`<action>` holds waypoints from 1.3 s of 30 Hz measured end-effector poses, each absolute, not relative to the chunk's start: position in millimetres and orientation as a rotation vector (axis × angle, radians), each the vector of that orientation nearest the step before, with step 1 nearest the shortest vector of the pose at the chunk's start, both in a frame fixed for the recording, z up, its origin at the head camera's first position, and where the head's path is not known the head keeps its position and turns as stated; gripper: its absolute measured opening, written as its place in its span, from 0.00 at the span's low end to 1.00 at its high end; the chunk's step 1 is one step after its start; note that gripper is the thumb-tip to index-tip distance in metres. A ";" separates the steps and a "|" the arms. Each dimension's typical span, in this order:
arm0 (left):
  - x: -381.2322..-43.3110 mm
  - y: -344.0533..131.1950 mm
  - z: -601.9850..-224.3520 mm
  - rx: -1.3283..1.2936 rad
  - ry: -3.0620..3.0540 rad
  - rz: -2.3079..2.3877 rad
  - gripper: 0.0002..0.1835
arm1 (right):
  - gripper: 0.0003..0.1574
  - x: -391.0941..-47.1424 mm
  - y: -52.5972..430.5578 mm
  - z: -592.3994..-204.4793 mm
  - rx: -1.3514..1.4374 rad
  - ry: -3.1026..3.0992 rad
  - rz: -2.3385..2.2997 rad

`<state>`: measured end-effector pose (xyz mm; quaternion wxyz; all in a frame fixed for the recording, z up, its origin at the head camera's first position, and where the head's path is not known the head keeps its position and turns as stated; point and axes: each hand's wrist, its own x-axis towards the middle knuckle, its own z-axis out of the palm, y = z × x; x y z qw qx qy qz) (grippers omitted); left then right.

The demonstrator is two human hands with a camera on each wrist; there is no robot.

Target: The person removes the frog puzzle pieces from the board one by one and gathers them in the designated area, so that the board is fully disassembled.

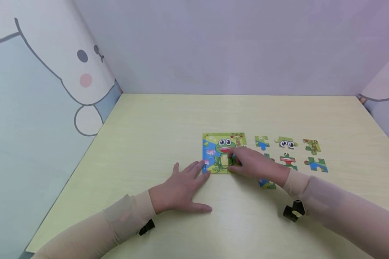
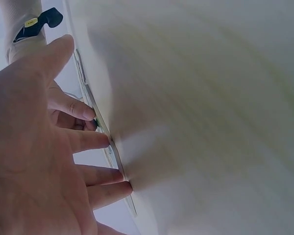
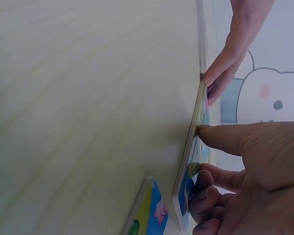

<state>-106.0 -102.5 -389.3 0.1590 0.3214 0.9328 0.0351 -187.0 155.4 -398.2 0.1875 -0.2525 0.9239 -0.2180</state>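
Observation:
A square frog puzzle (image 1: 214,135) lies flat on the table. My left hand (image 1: 181,189) is spread with straight fingers, and its fingertips touch the puzzle's left edge; the left wrist view shows these fingertips (image 2: 118,174) against the thin board. Over the puzzle's right half, my right hand (image 1: 254,163) has curled fingers, the thumb near the lower edge and the index finger higher on the picture. In the right wrist view a small yellow-green puzzle piece (image 3: 194,169) shows at the index fingertip, pinched by this hand and mostly hidden by its fingers.
Right of the board, loose puzzle pieces lie in rows: a blue-green one (image 1: 262,142), one with eyes (image 1: 286,143), a tree piece (image 1: 312,146), a red-mouth piece (image 1: 288,162) and others, partly behind my right forearm. Walls stand behind and left of the table (image 1: 133,133).

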 end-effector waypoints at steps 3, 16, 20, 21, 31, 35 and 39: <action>-106.2 -102.3 -389.4 0.917 2.666 0.103 0.53 | 0.23 -188.0 153.9 -394.1 -0.728 2.584 -0.592; -106.1 -102.0 -388.4 0.923 2.667 0.112 0.53 | 0.20 -187.5 153.6 -388.6 -0.656 2.572 -0.612; -105.5 -102.3 -389.0 0.908 2.654 0.104 0.53 | 0.16 -185.4 154.7 -390.3 -0.684 2.605 -0.654; -105.4 -102.3 -389.2 0.908 2.654 0.104 0.53 | 0.15 -184.8 155.0 -390.8 -0.697 2.610 -0.668; -105.3 -102.0 -388.6 0.898 2.650 0.102 0.53 | 0.09 -183.2 157.6 -394.1 -0.747 2.604 -0.793; -105.5 -102.2 -388.6 0.889 2.647 0.098 0.54 | 0.07 -183.6 162.6 -392.2 -0.715 2.577 -0.852; -105.7 -102.3 -388.6 0.880 2.640 0.105 0.54 | 0.07 -183.6 174.2 -386.4 -0.690 2.546 -0.886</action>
